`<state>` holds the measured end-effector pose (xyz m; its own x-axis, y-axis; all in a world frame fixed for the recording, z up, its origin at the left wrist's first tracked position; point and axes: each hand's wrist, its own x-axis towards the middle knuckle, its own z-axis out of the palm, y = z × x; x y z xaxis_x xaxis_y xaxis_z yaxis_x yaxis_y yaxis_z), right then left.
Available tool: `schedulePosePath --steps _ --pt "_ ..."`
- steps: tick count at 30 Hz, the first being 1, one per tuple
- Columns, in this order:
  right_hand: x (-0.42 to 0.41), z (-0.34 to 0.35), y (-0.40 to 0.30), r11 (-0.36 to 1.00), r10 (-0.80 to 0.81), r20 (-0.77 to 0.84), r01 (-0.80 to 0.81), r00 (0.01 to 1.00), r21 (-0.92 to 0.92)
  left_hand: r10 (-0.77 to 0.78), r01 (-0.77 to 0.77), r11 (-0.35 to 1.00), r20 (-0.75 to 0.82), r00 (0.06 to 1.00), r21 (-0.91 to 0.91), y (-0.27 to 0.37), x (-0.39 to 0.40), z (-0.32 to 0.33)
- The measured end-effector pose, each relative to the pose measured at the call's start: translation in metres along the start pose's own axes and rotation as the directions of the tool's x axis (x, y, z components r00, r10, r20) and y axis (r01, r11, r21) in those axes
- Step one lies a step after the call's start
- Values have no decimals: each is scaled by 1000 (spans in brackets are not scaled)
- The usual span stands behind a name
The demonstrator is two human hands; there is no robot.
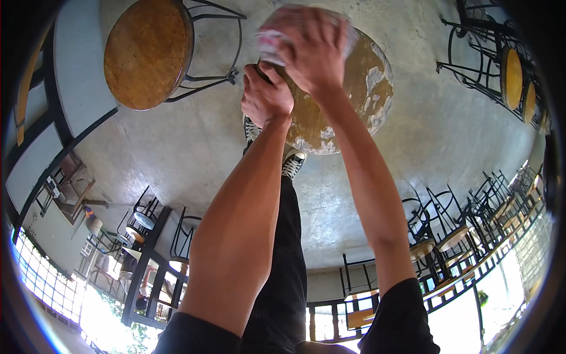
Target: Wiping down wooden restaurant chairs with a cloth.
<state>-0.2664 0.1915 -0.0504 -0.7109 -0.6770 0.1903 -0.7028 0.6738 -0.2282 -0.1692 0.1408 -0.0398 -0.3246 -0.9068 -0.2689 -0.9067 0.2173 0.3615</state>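
Note:
A round wooden tabletop with a worn, flaking finish lies before me. My left hand grips its left edge, fingers curled over the rim. Under my right hand is a pink and white cloth, pressed against the far part of the top. Both the hand and the cloth are motion-blurred. Bare whitish patches show along the top's right and near rim. What supports the tabletop is hidden.
Left of it is a round wooden table with black metal legs. My sneaker rests on the concrete floor beside the near rim. Stacked metal-legged stools line the right side; others are at the upper right.

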Motion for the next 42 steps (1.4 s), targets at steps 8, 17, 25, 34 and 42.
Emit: schedulePosePath --steps 8,17,25,34,42 --pt "5 -24 46 997 17 -2 -17 1000 74 -22 21 999 24 999 42 3 0 -2" --pt "-153 -48 27 837 547 -39 -547 836 5 -14 13 1000 24 1000 20 7 -2 0" --pt "-201 -52 -25 937 322 211 -342 923 68 2 -1 1000 -21 1000 26 5 -2 2" --pt "-70 -34 46 874 471 -139 -482 871 -58 -24 23 999 32 999 38 13 -7 1" --pt "-213 -56 -37 908 392 227 -415 892 62 -5 6 999 -19 1000 32 9 -8 3"
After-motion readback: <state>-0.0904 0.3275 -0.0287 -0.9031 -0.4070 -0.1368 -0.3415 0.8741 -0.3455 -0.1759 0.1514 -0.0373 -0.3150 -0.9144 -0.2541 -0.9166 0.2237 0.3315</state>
